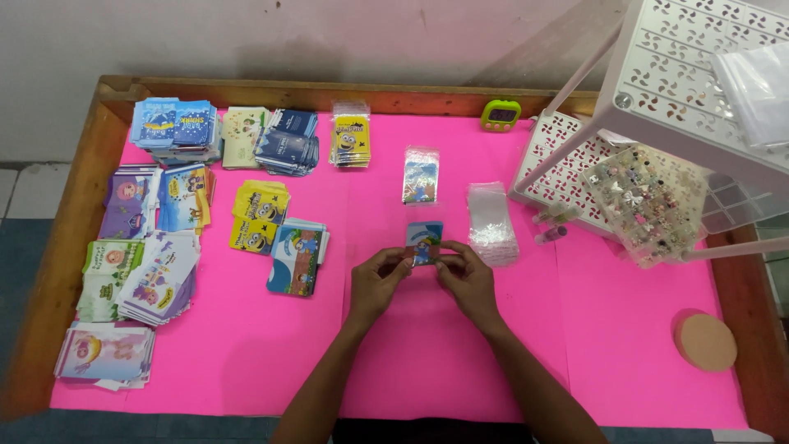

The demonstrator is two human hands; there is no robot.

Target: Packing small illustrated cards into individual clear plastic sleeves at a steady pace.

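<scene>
Both my hands meet over the middle of the pink table cover [246, 345]. My left hand [376, 284] and my right hand [467, 279] pinch between them a small blue picture card in a clear sleeve [424, 242], held upright just above the table. A pile of empty clear plastic sleeves [491, 222] lies just right of the card. Behind it lies a short stack of sleeved cards [421, 175].
Several stacks of colourful cards [156, 271] cover the left half of the table. A green timer [500, 114] stands at the back. A white perforated rack [657, 107] with a clear box of small trinkets [645, 201] fills the right. A round tan disc [704, 342] lies at right.
</scene>
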